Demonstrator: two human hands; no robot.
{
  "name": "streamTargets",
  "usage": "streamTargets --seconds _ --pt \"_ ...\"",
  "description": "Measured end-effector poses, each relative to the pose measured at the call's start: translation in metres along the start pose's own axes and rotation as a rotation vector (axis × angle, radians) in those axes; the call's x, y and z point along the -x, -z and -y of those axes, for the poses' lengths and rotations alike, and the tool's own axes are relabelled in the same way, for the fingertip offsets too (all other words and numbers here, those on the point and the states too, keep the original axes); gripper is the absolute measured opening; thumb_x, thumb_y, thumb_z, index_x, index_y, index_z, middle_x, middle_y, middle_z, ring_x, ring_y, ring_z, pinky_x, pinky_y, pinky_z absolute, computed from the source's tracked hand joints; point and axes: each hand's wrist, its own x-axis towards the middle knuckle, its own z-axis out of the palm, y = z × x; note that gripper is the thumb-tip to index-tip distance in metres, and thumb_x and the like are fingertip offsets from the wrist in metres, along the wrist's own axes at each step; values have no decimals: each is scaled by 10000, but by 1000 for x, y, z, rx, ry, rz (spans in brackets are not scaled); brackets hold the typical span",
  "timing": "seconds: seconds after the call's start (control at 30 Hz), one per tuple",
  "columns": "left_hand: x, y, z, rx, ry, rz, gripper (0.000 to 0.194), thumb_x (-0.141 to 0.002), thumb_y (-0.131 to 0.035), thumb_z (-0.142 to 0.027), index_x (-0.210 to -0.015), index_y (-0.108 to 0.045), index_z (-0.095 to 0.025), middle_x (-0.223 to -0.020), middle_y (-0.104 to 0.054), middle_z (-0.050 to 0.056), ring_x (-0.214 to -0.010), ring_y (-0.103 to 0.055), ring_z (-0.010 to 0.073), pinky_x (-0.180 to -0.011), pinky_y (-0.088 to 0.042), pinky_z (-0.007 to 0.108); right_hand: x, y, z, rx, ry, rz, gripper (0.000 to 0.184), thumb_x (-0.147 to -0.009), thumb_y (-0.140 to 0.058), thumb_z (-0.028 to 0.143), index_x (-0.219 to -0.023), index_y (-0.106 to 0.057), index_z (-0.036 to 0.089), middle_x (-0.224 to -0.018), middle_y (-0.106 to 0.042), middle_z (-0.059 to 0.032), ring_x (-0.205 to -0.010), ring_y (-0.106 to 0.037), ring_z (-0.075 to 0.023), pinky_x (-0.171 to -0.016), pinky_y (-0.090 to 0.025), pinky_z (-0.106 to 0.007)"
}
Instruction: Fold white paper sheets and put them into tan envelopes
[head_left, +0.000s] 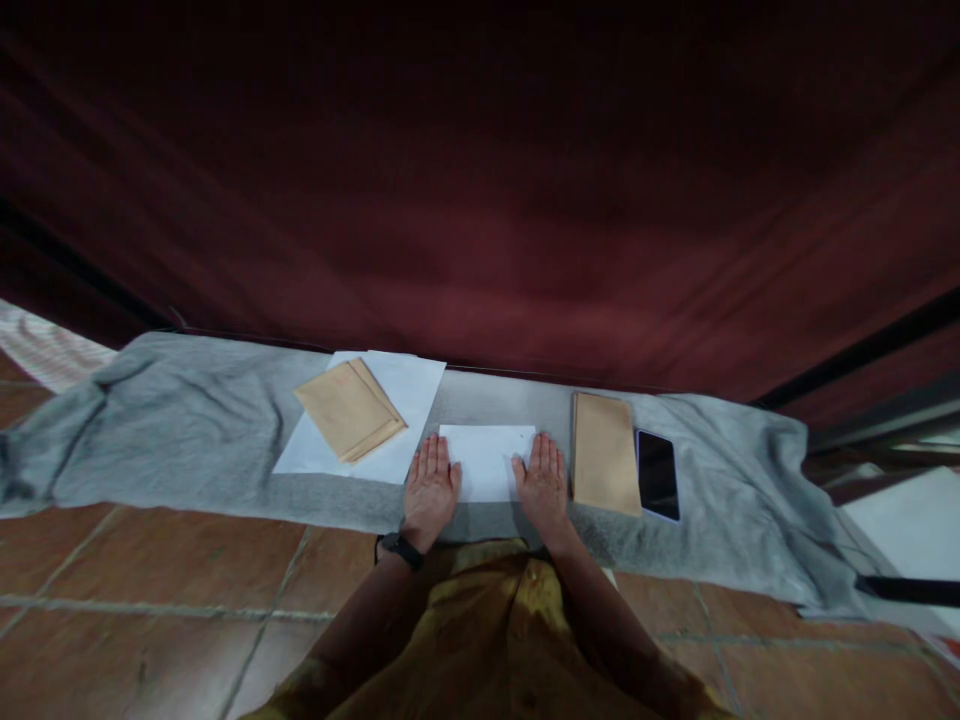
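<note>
A white sheet of paper [486, 460] lies flat on a grey cloth [499, 400] in front of me. At its left edge rests my left hand [433, 492], open, fingers stretched forward and the thumb by the paper; a dark watch is on that wrist. My right hand [543, 488] lies at the right edge in the same way, open and flat. Neither hand grips anything. Beside my right hand is a stack of brown envelopes [604, 455]. To the left, several brown envelopes [349, 408] sit on larger white sheets [412, 400].
A phone [658, 475] with a dark screen lies right of the envelope stack. The cloth covers a long narrow surface, wrinkled at both ends. A dark red upright surface [480, 240] rises behind it. Below is a tiled floor [172, 570].
</note>
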Motion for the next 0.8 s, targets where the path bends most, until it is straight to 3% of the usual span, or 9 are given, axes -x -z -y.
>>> streamTargets --seconds 0.13,0.23,0.37,0.47,0.63,0.8 --pt "14 6 -15 -19 -25 -26 651 -1024 -329 -294 -1620 -216 -56 -1617 -369 220 -1530 -314 323 -1233 -301 555 8 16 14 -62 2 56 639 -1093 -328 371 -1611 -210 16 -1633 -310 -260 -1535 -294 -328 -1184 -372 -553" --pt "27 3 -36 -5 -150 39 659 -1016 -318 -238 -1637 -156 -89 -1646 -336 177 -1551 -269 281 -1249 -288 513 15 26 33 -171 155 175 623 -1093 -286 359 -1627 -181 55 -1666 -271 -198 -1550 -270 -284 -1213 -359 -512" --pt "39 -5 -50 -24 -304 166 679 -979 -358 -198 -1631 -192 -104 -1657 -327 155 -1553 -263 255 -1255 -284 469 25 27 45 -234 322 298 610 -1091 -317 406 -1621 -252 111 -1661 -326 -123 -1544 -291 -224 -1253 -322 -429" --pt "42 -4 -46 -52 -305 193 675 -967 -351 -176 -1627 -222 -114 -1651 -341 150 -1552 -267 248 -1261 -268 463 32 25 38 -195 336 296 616 -1085 -358 428 -1617 -276 129 -1650 -349 -119 -1538 -304 -230 -1264 -294 -442" --pt "45 7 -30 -37 -249 138 618 -1011 -327 -231 -1602 -268 -61 -1634 -365 172 -1550 -272 251 -1254 -290 445 39 27 17 -105 266 227 646 -1079 -375 415 -1624 -235 98 -1628 -378 -161 -1520 -343 -265 -1245 -307 -471" --pt "51 14 -15 -13 -180 100 618 -1030 -346 -291 -1609 -267 -89 -1626 -371 179 -1534 -310 279 -1236 -321 485 44 31 3 -43 189 179 660 -1080 -359 432 -1626 -228 86 -1619 -382 -191 -1490 -394 -298 -1219 -335 -491"
